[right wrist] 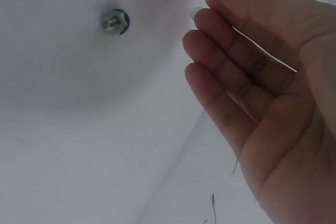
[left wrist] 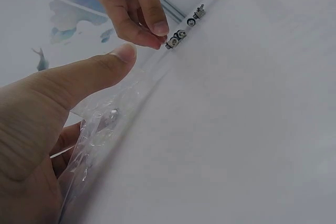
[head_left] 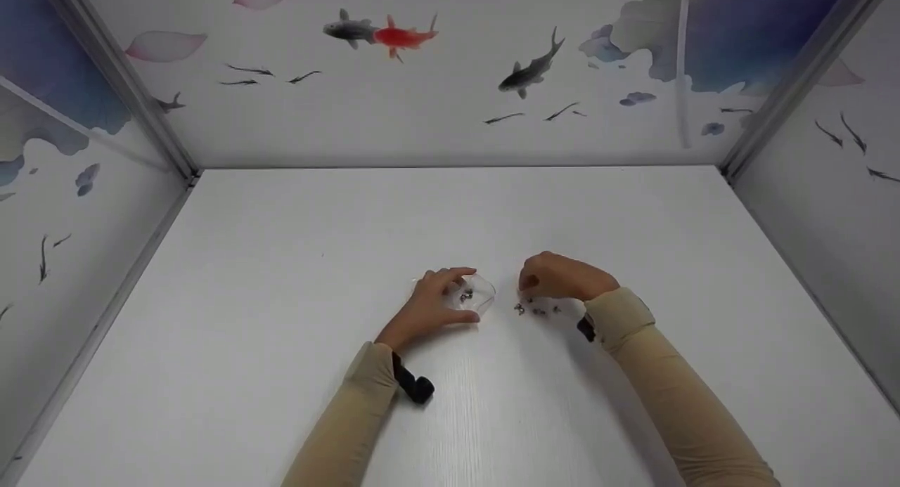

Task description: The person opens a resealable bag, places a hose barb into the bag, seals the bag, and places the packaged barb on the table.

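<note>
In the head view, my left hand [head_left: 430, 304] curves around a clear plastic bag [head_left: 485, 290], thumb at the near side and fingers at the far side. Several small metal fittings [head_left: 466, 295] show through the film. The left wrist view has the crinkled bag [left wrist: 100, 140] below the thumb, some fingers behind it. My right hand [head_left: 559, 276] bends down over loose fittings [head_left: 539, 311] on the table. Its thumb and index fingertips [left wrist: 160, 29] come close together right beside a fitting [left wrist: 173, 42]; I cannot tell whether they pinch one. The other fingers [right wrist: 218, 103] are loosely bent.
One fitting with a dark ring [right wrist: 115, 21] lies apart from the others in the right wrist view. The white table [head_left: 281, 220] is enclosed by printed panels [head_left: 450, 114] at the back and sides. A black wrist strap [head_left: 411, 381] shows at the left sleeve.
</note>
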Demonstrator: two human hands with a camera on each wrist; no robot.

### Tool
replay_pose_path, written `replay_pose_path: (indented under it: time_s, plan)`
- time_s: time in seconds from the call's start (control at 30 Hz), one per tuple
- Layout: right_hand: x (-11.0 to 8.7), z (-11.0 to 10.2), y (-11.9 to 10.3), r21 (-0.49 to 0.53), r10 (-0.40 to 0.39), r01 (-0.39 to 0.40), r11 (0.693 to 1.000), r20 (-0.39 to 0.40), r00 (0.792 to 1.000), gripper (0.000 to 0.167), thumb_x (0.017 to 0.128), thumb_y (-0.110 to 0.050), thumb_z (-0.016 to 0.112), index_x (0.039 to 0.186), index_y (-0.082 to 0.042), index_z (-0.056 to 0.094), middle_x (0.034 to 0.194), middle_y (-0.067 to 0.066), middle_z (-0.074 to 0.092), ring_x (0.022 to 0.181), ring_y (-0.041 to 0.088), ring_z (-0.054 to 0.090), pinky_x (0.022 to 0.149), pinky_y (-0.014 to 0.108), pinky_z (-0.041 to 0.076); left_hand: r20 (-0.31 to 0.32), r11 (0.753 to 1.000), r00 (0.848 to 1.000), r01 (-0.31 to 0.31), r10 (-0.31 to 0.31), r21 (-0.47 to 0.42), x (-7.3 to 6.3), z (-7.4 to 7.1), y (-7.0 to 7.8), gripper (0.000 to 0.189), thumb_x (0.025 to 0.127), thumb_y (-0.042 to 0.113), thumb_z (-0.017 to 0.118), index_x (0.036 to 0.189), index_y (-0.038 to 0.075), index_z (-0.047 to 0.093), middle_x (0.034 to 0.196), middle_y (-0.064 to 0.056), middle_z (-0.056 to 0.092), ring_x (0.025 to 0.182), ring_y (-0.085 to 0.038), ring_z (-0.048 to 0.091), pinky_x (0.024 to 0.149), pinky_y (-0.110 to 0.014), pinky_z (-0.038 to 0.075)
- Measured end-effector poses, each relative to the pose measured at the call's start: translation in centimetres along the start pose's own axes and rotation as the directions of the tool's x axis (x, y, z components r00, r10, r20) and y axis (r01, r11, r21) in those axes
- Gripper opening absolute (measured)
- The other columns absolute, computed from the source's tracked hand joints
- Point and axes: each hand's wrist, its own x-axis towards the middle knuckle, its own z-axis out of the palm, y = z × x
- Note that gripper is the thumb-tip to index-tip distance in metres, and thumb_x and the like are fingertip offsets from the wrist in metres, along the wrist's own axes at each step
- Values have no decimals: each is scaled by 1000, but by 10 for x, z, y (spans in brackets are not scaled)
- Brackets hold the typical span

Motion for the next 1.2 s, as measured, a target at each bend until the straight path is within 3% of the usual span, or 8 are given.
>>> replay_pose_path:
  time_s: [0.37,0.6,0.83,1.2]
  plan:
    - [0,2,1,19,54,-54,998,20,998,10,89,-11,67,95,-11,75,94,2,69,80,12,60,78,34,52,4,1000,1000,9,-9,-1,2,-1,2,75,73,40,82,139,23,49,119,-2,60,105,-21,48,104,-47,28]
    - [1,4,1,26,58,-58,998,13,998,9,88,-11,68,94,-12,74,91,0,69,79,12,59,78,33,52,4,1000,1000,15,-15,4,3,-1,1,76,73,40,83,139,24,49,119,-1,59,101,-18,43,94,-39,32]
    - [3,7,3,8,36,-36,999,16,999,9,89,-12,66,94,-11,74,91,1,69,77,12,58,76,32,52,3,1000,1000,-9,9,9,2,0,-1,78,73,41,82,140,21,48,119,-2,59,100,-19,43,95,-40,31]
    - [3,6,0,3,50,-50,999,24,998,11,90,-12,65,96,-12,74,93,1,69,78,12,59,76,32,52,-2,1000,1000,8,-8,6,0,0,-1,77,72,42,82,139,26,49,119,0,59,100,-17,42,94,-38,30]
